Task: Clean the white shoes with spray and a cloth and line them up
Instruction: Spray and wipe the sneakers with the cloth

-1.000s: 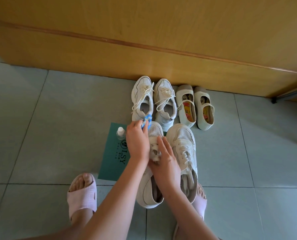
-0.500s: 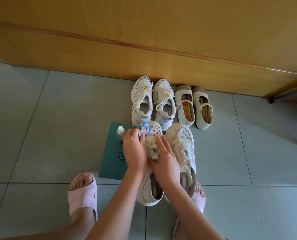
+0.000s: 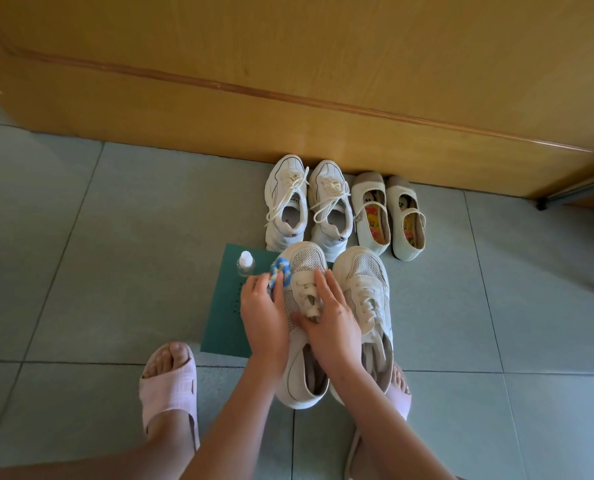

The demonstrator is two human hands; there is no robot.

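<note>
Currently, item by item.

Shoe [image 3: 307, 263] — white mesh, toe pointing away from you, half on the green mat [image 3: 224, 317], touching its mate [image 3: 364, 271] on the right.

Left hand [image 3: 264, 317] — your fingers curl round a blue-and-white cloth [image 3: 279, 269], held to the left side of the toe.

Right hand [image 3: 335, 327]: fingers nearly straight, laid flat over the laces, pressing down and gripping nothing.

Bottle [image 3: 246, 263]: small, clear, white-capped, upright on the mat's far corner, just beside the cloth.

Sneakers [image 3: 286, 202]: a laced white pair, side by side against the wooden panel [image 3: 288, 64], just beyond the shoe.

Strap shoes [image 3: 408, 223]: a pair just right of the sneakers.

Slipper [image 3: 171, 386]: pink, on your left foot, near the mat's near edge.
</note>
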